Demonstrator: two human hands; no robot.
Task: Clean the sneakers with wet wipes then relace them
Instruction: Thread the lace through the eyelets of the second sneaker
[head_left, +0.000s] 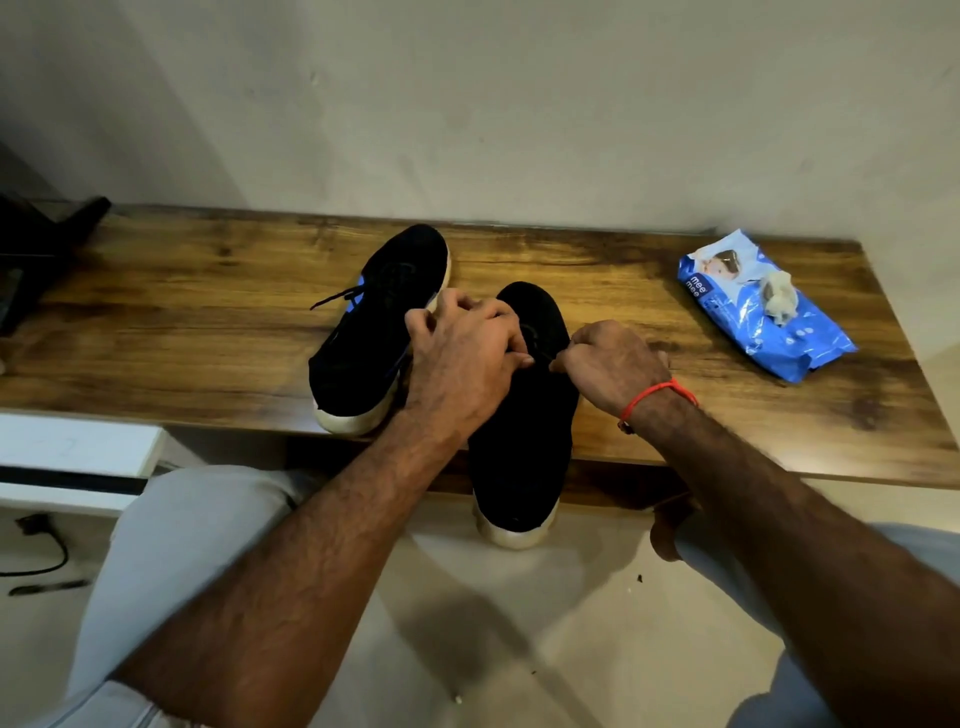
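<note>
Two black sneakers with pale soles are seen on a wooden bench (675, 415) that is set against a plain wall. The nearer sneaker (519, 441) is taken as the landmark: it is laid lengthwise, toe towards the wall, and its heel is carried out past the bench's front edge, above the floor. The second sneaker (374, 332) is placed just to its left and a little farther back, angled, with a loose dark lace end (335, 299) trailing off its left side and a patch of blue showing near its tongue. The left hand (462, 353) is held over the landmark sneaker's lacing area, its fingers curled; what is pinched in this grip cannot be told, since lace and shoe are equally dark. The right hand (613, 364) is held at the sneaker's right edge, its fingers closed into a fist-like grip and its thumb side turned towards the left hand; whether a lace is caught in it cannot be told either. A red thread band (654, 397) is worn on the right wrist. Well to the right of the landmark sneaker a blue pack of wet wipes (763, 322) is laid on the bench, with a crumpled, greyish wipe (779, 299) resting on top of it.
</note>
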